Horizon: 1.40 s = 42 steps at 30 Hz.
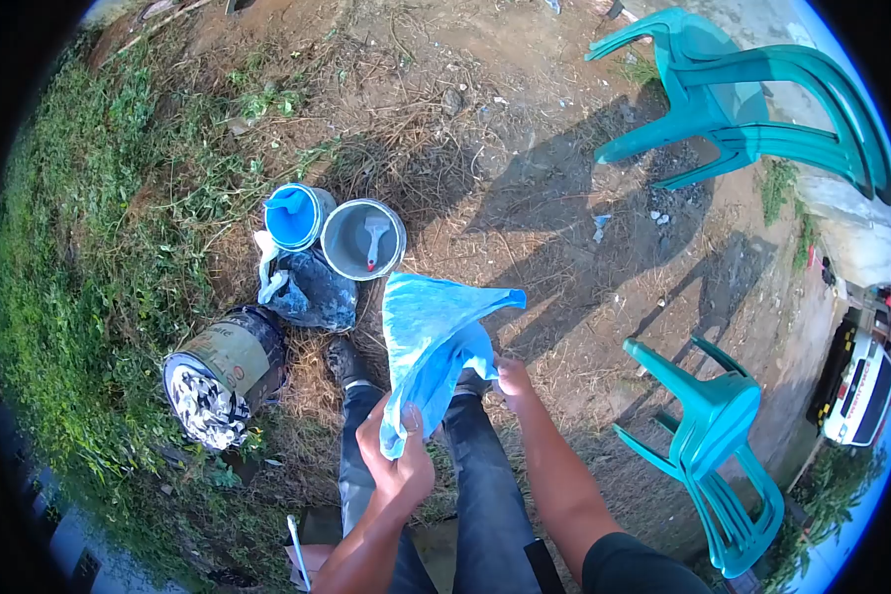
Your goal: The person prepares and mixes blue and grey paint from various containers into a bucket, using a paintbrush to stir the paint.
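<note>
A light blue cloth [431, 322] is stretched between my two hands, above my legs and shoes. My left hand [403, 457] is closed round its lower left end. With the fingers of my right hand [511, 380] I pinch its right-hand edge. Just beyond the cloth stands a grey bucket [339, 259] with a paintbrush [375, 242] inside, its handle tip red. Touching that bucket is a smaller one with a blue inside [293, 230], which holds a blue item I cannot make out. A dark, paint-smeared plastic bag [317, 295] lies in front of them.
At the left, a large paint bucket [238, 351] has a black-and-white patterned cloth [204, 408] at its end. Green plastic chairs stand at the upper right [703, 79] and lower right [718, 411]. A white rod [297, 549] shows at the bottom. A white vehicle [858, 391] is far right.
</note>
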Available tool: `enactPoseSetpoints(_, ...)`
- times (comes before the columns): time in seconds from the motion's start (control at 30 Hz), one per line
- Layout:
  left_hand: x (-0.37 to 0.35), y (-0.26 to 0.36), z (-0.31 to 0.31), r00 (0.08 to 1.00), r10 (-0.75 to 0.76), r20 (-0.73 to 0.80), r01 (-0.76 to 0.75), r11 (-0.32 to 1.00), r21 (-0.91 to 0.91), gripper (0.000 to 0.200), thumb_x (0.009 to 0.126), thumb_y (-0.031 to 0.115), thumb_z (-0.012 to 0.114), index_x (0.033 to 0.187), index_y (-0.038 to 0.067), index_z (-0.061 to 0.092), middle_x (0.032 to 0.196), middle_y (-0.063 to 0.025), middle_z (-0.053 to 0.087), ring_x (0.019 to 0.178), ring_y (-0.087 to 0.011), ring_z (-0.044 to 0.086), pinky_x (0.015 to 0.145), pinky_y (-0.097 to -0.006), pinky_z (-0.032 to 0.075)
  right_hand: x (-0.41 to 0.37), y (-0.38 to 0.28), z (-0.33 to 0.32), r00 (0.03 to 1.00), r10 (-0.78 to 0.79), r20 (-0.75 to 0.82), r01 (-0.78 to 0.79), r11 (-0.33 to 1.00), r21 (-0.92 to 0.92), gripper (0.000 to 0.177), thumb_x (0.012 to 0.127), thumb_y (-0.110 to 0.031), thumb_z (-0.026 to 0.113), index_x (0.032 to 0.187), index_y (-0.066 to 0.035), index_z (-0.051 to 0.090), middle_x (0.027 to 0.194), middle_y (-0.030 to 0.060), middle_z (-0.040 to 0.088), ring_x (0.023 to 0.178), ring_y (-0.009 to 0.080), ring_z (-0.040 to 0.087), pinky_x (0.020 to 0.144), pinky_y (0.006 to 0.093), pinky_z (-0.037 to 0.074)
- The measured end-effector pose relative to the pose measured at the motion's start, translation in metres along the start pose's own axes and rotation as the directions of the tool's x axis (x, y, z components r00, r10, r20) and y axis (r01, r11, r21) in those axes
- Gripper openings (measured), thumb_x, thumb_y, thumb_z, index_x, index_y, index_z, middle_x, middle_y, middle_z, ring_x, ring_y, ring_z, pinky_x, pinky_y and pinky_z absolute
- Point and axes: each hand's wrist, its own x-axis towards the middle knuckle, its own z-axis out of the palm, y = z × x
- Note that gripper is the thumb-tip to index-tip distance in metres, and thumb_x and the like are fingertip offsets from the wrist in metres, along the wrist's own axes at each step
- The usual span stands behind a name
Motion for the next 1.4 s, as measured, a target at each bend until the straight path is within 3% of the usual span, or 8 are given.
enactPoseSetpoints(0.07, 0.013, 0.008, -0.011, 0.999, 0.011, 0.048, -0.015, 0.997, 0.073, 0.029, 0.102, 0.015, 0.054, 0.102, -0.011, 0.064, 0.075, -0.0102, 0.065, 0.062, -0.0132, 0.060, 0.056, -0.0294, 0.045, 0.008, 0.028, -0.002, 0.979, -0.205, 0.007, 0.201, 0.955, -0.219, 0.036, 0.102, -0.036, 0.062, 0.084, -0.006, 0.072, 0.062, -0.0013, 0.055, 0.055, 0.0093, 0.048, 0.051, 0.0310, 0.035)
enactPoseSetpoints(0.23, 0.028, -0.014, -0.028, 0.992, 0.042, 0.119, -0.055, 0.993, 0.107, 0.023, 0.099, 0.013, 0.058, 0.091, -0.008, 0.063, 0.070, -0.0126, 0.062, 0.061, -0.0198, 0.062, 0.056, -0.0347, 0.046, -0.049, 0.007, 0.031, 0.993, -0.031, -0.117, 0.016, 0.993, -0.121, 0.038, 0.102, -0.033, 0.061, 0.089, 0.000, 0.073, 0.063, -0.0007, 0.054, 0.057, 0.0090, 0.048, 0.053, 0.0318, 0.036)
enactPoseSetpoints(0.63, 0.050, -0.054, -0.031, 0.991, 0.058, 0.120, -0.045, 0.993, -0.112, 0.021, 0.097, 0.014, 0.064, 0.085, -0.003, 0.064, 0.069, -0.0071, 0.062, 0.059, -0.0171, 0.056, 0.057, -0.0327, 0.043, -0.091, -0.004, 0.013, 0.961, -0.244, -0.129, 0.069, 0.665, -0.744, 0.039, 0.100, -0.032, 0.063, 0.083, 0.002, 0.073, 0.062, 0.0087, 0.062, 0.059, 0.0145, 0.061, 0.056, 0.0356, 0.043)
enactPoseSetpoints(0.7, 0.039, -0.061, -0.033, 0.989, 0.088, 0.118, -0.076, 0.992, -0.096, 0.021, 0.098, 0.016, 0.065, 0.087, -0.002, 0.064, 0.073, -0.0028, 0.063, 0.063, -0.0111, 0.055, 0.059, -0.0294, 0.043, -0.081, -0.003, 0.012, 0.949, -0.310, -0.056, 0.082, 0.414, -0.907, 0.039, 0.098, -0.034, 0.063, 0.084, 0.002, 0.071, 0.073, 0.0238, 0.066, 0.069, 0.0371, 0.067, 0.065, 0.0464, 0.047)
enactPoseSetpoints(0.97, 0.051, -0.041, -0.086, 0.994, -0.102, 0.040, 0.108, 0.979, -0.172, 0.029, 0.100, 0.014, 0.060, 0.078, -0.004, 0.064, 0.060, -0.0081, 0.060, 0.051, -0.0180, 0.058, 0.050, -0.0333, 0.041, -0.059, -0.013, 0.048, 0.941, -0.338, 0.028, 0.177, 0.419, -0.890, 0.043, 0.096, -0.038, 0.063, 0.079, 0.001, 0.069, 0.072, 0.0270, 0.062, 0.068, 0.0452, 0.062, 0.064, 0.0496, 0.046)
enactPoseSetpoints(1.1, 0.068, -0.016, -0.108, 0.991, 0.129, 0.044, -0.127, 0.990, -0.063, 0.030, 0.101, 0.017, 0.060, 0.079, -0.003, 0.064, 0.060, -0.0043, 0.059, 0.052, -0.0137, 0.053, 0.051, -0.0317, 0.039, -0.060, -0.015, 0.087, 0.942, -0.319, 0.107, 0.243, 0.426, -0.872, 0.047, 0.098, -0.039, 0.061, 0.077, 0.002, 0.065, 0.069, 0.0266, 0.059, 0.065, 0.0447, 0.061, 0.061, 0.0501, 0.043)
enactPoseSetpoints(1.2, 0.094, -0.002, -0.132, 0.980, -0.178, 0.090, 0.188, 0.976, -0.112, 0.023, 0.105, 0.016, 0.053, 0.090, 0.001, 0.062, 0.072, -0.0002, 0.060, 0.064, -0.0077, 0.053, 0.057, -0.0261, 0.042, -0.060, -0.002, 0.117, 0.974, -0.223, 0.039, 0.179, 0.655, -0.734, 0.044, 0.099, -0.037, 0.063, 0.081, 0.003, 0.067, 0.065, 0.0239, 0.058, 0.059, 0.0367, 0.058, 0.061, 0.0469, 0.043)
enactPoseSetpoints(1.4, 0.145, 0.052, -0.173, 0.971, -0.216, 0.107, 0.198, 0.968, 0.157, 0.027, 0.104, 0.023, 0.057, 0.097, -0.001, 0.065, 0.075, -0.0017, 0.063, 0.061, -0.0070, 0.054, 0.055, -0.0254, 0.042, -0.090, -0.012, 0.193, 0.983, -0.119, -0.140, 0.026, 0.845, -0.534, 0.034, 0.099, -0.031, 0.065, 0.085, -0.001, 0.071, 0.063, 0.0093, 0.059, 0.054, 0.0174, 0.050, 0.054, 0.0368, 0.037)
